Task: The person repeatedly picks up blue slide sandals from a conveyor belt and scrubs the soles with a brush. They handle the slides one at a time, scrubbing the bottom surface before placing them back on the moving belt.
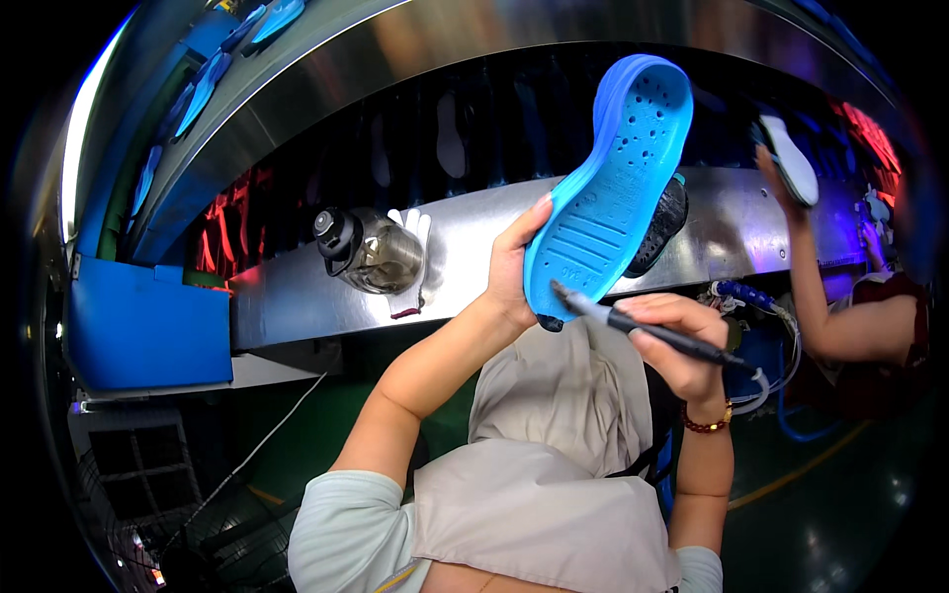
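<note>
While gripped at its heel end by the left hand (511,265), thumb on the edge and fingers wrapped behind, bright blue moulded foam shoe sole (611,188) held upright, tread side facing the head, above the lap. Right hand (682,341) closed round a black marker-like pen (647,331), tip touching the heel edge. Likely light, springy, slightly flexible, matte and not slippery; best pinched at the narrow heel or waist, away from the perforated forepart. Behind, steel counter (474,247) carrying a clear round water bottle (371,252) and white glove (413,232); farther right, another person's hand (776,178) lifting a white sole (794,158).
</note>
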Available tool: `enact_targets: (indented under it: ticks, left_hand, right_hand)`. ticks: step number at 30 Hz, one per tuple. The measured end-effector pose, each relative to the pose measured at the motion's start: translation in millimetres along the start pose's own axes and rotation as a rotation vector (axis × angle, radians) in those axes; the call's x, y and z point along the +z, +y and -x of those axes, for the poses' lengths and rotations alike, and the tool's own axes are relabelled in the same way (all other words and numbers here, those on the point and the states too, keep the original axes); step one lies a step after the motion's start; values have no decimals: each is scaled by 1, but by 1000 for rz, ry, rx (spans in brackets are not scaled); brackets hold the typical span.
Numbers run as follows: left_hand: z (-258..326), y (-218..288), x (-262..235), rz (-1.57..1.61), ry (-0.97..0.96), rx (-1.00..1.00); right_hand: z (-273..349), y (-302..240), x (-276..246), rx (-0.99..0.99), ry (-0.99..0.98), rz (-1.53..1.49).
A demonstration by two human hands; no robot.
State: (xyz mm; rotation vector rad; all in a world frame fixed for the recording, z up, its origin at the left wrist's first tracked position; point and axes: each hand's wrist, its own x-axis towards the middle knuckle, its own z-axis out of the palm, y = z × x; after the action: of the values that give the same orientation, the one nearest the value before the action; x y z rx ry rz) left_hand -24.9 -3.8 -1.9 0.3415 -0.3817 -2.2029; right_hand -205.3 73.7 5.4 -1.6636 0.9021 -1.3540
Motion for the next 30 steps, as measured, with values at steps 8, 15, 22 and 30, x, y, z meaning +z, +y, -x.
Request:
enact_targets:
  ticks: [8, 15, 22, 30]
  left_hand:
    - [5, 13, -3, -63, 109, -371]
    - [16, 14, 12, -513, 133, -557]
    - [24, 16, 10, -733, 168, -598]
    - [25, 16, -4, -716, 201, -525]
  right_hand:
    - [-3, -22, -8, -144, -204, 143]
    - [-1, -17, -23, -34, -506, 228]
    - [4, -17, -33, -7, -681, 423]
    - [-4, -7, -60, 378, -613, 371]
